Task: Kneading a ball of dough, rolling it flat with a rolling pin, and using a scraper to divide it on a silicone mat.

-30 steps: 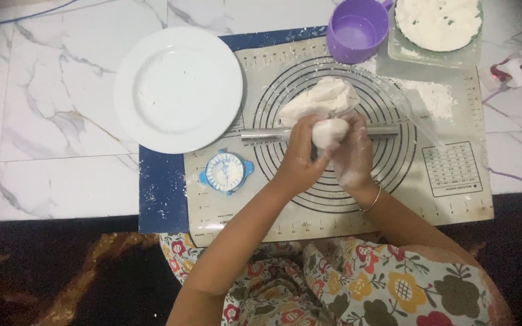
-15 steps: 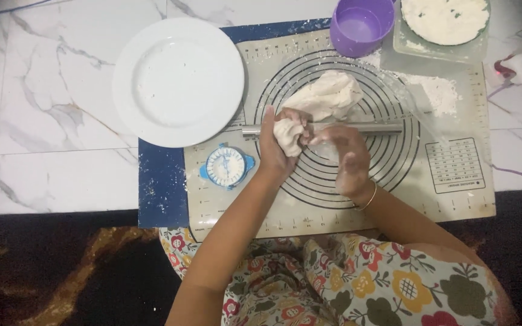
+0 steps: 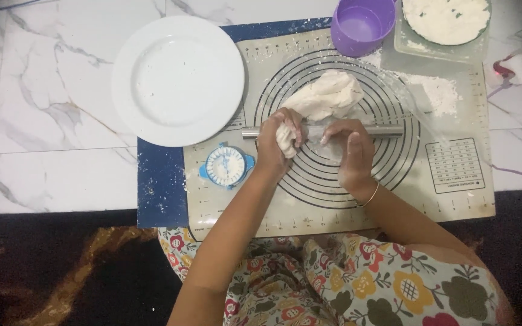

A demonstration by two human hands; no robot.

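The white plate sits bare and the round cutter lies unused, so I judge the work is early: only a small piece of dough has come off the big lump (still most of it left on the mat). The left hand has its grip closed around that piece; the right hand hovers just beside, fingers loose and holding nothing, over the steel rolling pin.

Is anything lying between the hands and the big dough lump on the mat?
Nothing visible blocks it. The left hand grips a small dough piece beside the big dough lump; the right hand rests over the metal rolling pin.
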